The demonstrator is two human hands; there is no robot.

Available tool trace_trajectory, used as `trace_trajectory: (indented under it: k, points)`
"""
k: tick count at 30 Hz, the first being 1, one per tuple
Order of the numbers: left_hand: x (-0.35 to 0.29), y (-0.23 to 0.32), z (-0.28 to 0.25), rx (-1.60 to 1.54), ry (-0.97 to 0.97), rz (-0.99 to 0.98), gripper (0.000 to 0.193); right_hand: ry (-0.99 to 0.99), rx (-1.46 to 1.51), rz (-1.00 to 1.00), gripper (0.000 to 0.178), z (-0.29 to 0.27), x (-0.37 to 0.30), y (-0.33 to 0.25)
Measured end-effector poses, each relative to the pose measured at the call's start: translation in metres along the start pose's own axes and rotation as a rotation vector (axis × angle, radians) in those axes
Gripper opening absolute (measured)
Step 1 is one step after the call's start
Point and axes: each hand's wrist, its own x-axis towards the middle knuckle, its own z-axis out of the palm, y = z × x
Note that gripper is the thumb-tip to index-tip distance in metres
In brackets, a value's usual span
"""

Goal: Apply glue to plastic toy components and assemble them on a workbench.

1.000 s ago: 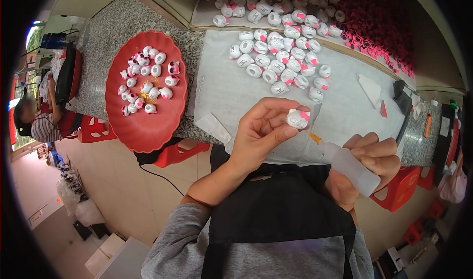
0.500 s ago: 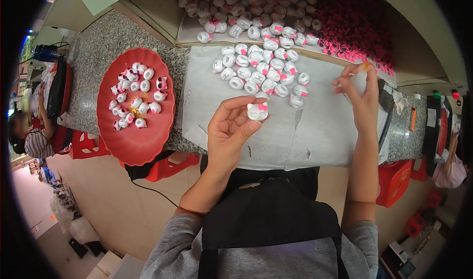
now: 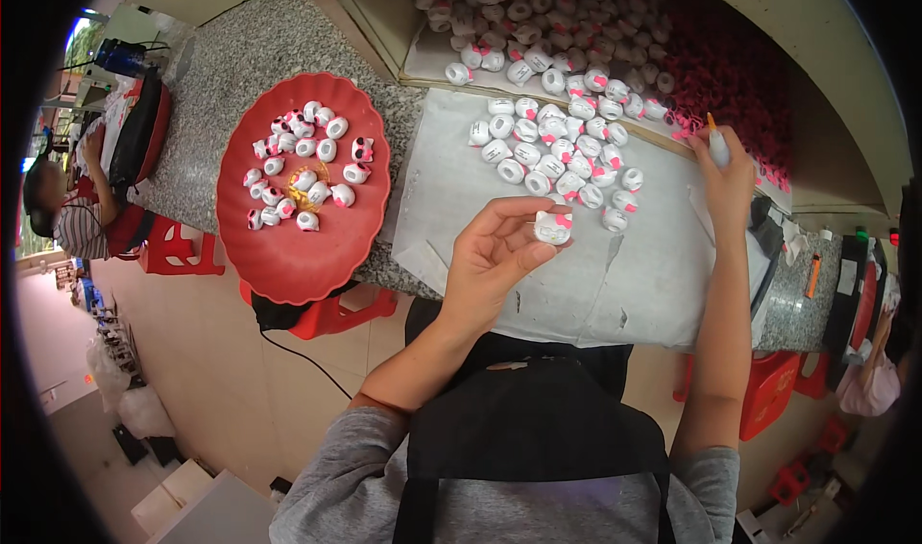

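My left hand (image 3: pixel 485 264) pinches a head (image 3: pixel 552 228), my right hand (image 3: pixel 733 168) a bottle (image 3: pixel 718 150); left, some tray heads (image 3: pixel 356 173) wear glasses (image 3: pixel 362 145); far, many loose heads (image 3: pixel 550 167) don't.

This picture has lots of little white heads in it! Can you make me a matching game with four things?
1. Left hand
2. Right hand
3. Wavy-edged tray
4. Tiny pink pieces

A. Heaped at the picture's upper right
B. Holds an orange-tipped bottle
C. Red, with small white heads in it
D. Holds one pink-bowed white head

Pairs: 1-D, 2-B, 3-C, 4-A
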Motion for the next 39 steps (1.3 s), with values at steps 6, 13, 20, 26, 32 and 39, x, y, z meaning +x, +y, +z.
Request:
trace_trajectory:
  k: [6, 13, 20, 26, 32, 39]
  points:
    - [-0.002, 0.0, 0.001, 0.025, -0.026, 0.01, 0.031, -0.078, 0.431, 0.062, 0.007, -0.023, -0.017, -0.042]
    - [-0.005, 0.0, 0.006, 0.357, -0.032, 0.174, 0.03, -0.432, 1.023, 0.237, 0.01, -0.023, -0.088, -0.098]
    - [-0.008, 0.005, 0.006, 0.601, -0.095, 0.25, 0.03, -0.477, 1.148, 0.257, 0.011, -0.011, -0.096, -0.101]
    - [-0.006, 0.005, 0.007, 0.686, -0.168, 0.311, 0.028, -0.424, 1.043, 0.209, 0.012, -0.012, -0.098, -0.096]
    - [-0.006, 0.004, 0.008, 0.518, -0.202, 0.242, 0.026, -0.371, 1.021, 0.186, 0.019, -0.011, -0.101, -0.097]
    - [-0.008, 0.007, 0.01, 0.183, -0.169, 0.047, 0.025, -0.49, 1.196, 0.263, 0.029, -0.015, -0.099, -0.095]
